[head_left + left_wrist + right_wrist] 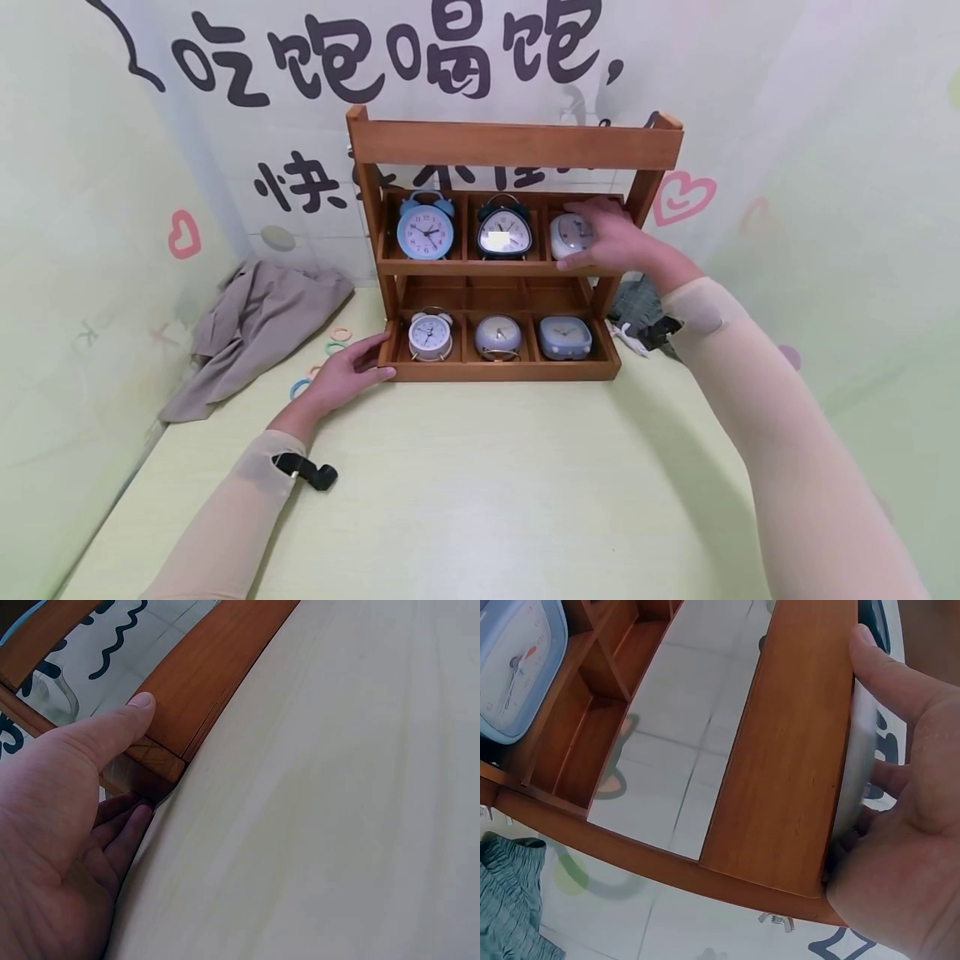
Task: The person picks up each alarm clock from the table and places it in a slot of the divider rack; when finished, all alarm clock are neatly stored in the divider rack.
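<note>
A two-tier wooden display rack (517,146) stands at the back of the table, with alarm clocks in its compartments. My right hand (611,236) grips a round white alarm clock (568,234) in the upper right compartment; in the right wrist view, the rack's front board hides much of this clock (860,742). Left of it sit a black triangular alarm clock (504,233) and a light blue twin-bell one (425,232). At the rack's lower left corner, my left hand (348,373) holds the wood, thumb on the front strip and fingers around the side.
The lower tier holds a white twin-bell clock (431,335), a round lavender clock (498,337) and a blue squarish clock (566,337). A grey cloth (273,321) lies at the left and a dark teal cloth (637,310) behind the right side. Several coloured rings lie near my left hand.
</note>
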### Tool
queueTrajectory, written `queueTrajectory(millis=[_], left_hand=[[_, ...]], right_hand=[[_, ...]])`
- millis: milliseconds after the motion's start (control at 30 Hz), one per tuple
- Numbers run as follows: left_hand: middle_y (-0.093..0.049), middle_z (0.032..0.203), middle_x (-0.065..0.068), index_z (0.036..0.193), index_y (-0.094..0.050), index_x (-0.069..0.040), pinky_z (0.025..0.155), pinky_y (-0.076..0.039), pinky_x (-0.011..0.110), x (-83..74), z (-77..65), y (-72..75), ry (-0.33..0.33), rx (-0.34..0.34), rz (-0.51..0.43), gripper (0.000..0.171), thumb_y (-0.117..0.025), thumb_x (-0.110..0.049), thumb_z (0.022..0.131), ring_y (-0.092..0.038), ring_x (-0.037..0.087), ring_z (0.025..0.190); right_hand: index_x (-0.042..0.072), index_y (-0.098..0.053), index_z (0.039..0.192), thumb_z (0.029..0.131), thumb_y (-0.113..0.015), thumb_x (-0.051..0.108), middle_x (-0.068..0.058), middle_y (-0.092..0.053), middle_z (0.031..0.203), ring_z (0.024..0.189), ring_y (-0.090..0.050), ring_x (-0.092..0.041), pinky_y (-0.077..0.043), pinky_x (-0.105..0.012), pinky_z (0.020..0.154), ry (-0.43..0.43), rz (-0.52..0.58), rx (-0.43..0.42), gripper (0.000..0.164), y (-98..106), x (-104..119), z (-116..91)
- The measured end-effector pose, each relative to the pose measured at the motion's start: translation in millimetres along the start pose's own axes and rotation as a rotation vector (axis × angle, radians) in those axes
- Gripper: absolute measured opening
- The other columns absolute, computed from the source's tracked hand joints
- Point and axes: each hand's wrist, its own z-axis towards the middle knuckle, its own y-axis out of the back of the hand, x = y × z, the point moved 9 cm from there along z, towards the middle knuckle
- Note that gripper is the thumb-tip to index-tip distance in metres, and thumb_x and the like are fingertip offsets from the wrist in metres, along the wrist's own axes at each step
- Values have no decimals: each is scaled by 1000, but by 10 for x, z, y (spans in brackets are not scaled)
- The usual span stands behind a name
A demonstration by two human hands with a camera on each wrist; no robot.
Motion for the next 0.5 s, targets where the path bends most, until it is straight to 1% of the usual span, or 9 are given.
queueTrajectory(millis=[100,233,300,400,500], left_hand=[[-43,176,10,171,-48,-23,124,-46,52,-7,3,-27,1,4,-8,81,-87,-38,101,-56,38,150],[-42,176,12,171,-48,-21,125,-46,51,-29,13,-58,-7,11,-7,82,-87,-37,101,-55,39,151],[-42,176,12,171,-48,-21,125,-45,50,-39,24,-62,-11,12,-3,82,-87,-38,101,-55,39,151],[-42,176,12,171,-48,-21,125,-45,50,-60,34,-61,-19,13,1,82,-87,-38,101,-54,39,152],[-42,176,12,171,-48,-21,125,-45,50,-74,27,-55,-18,13,5,82,-87,-37,101,-54,39,151]], right_hand=[[9,-40,172,88,-94,44,-20,-31,176,158,-26,-43,-25,-69,133,17,15,-46,106,17,-16,-53],[10,-42,171,90,-95,40,-19,-32,176,159,-25,-42,-30,-68,131,54,31,-148,102,16,-46,-236],[8,-43,170,92,-94,36,-20,-32,175,159,-25,-42,-31,-68,131,94,38,-217,98,0,-51,-378],[4,-47,167,94,-93,28,-22,-35,172,158,-28,-41,-37,-67,128,174,35,-343,90,-50,-86,-627],[0,-51,163,92,-94,20,-23,-38,170,158,-31,-41,-39,-66,126,261,36,-464,85,-138,-152,-902]])
